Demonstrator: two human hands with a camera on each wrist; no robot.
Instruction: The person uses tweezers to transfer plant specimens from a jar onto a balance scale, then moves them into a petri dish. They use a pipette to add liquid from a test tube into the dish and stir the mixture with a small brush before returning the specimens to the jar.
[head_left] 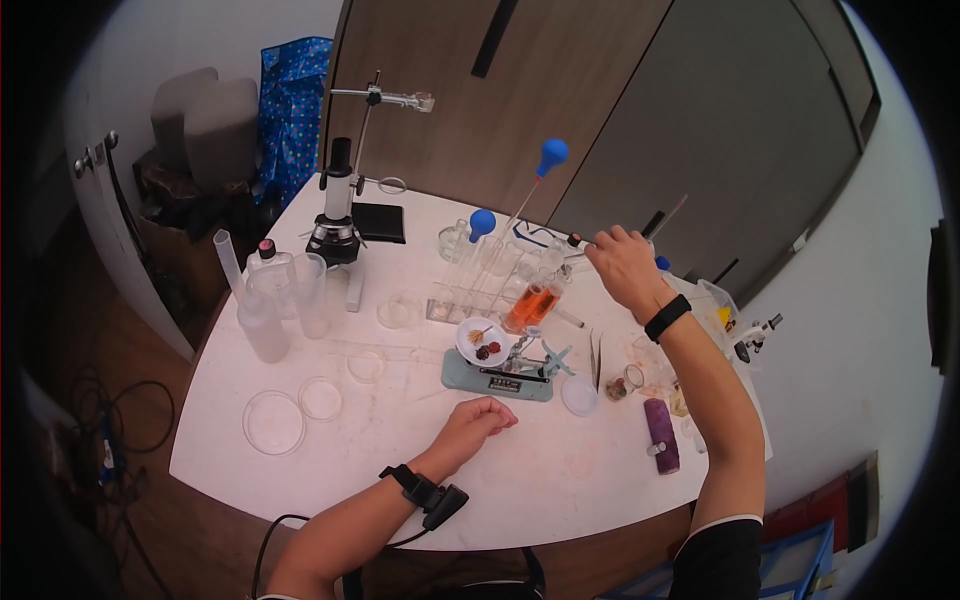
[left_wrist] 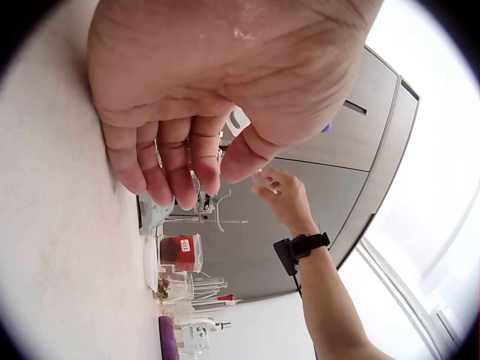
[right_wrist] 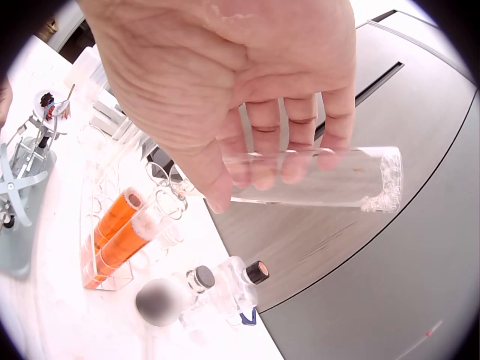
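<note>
My right hand [head_left: 628, 268] is raised over the back right of the table. In the right wrist view it grips a clear test tube [right_wrist: 322, 180] between thumb and fingers. The tube lies nearly level, with whitish bubbles or residue at its far end. Below it, tubes of orange liquid [right_wrist: 124, 244] stand in a clear rack [right_wrist: 112, 281]. My left hand [head_left: 465, 430] rests near the table surface with loosely bent fingers and nothing in them. Just beyond it stands a pale green balance [head_left: 465, 378], whose white pan [head_left: 468, 334] carries small dried brown and red pieces.
A microscope [head_left: 338, 205] and a metal stand [head_left: 362, 130] are at the back left. Plastic bottles [head_left: 262, 325] and glass dishes [head_left: 273, 422] occupy the left side. To the right lie tweezers [head_left: 596, 360] and a purple roll [head_left: 660, 432]. Blue-bulbed pipettes [head_left: 551, 157] rise behind the rack.
</note>
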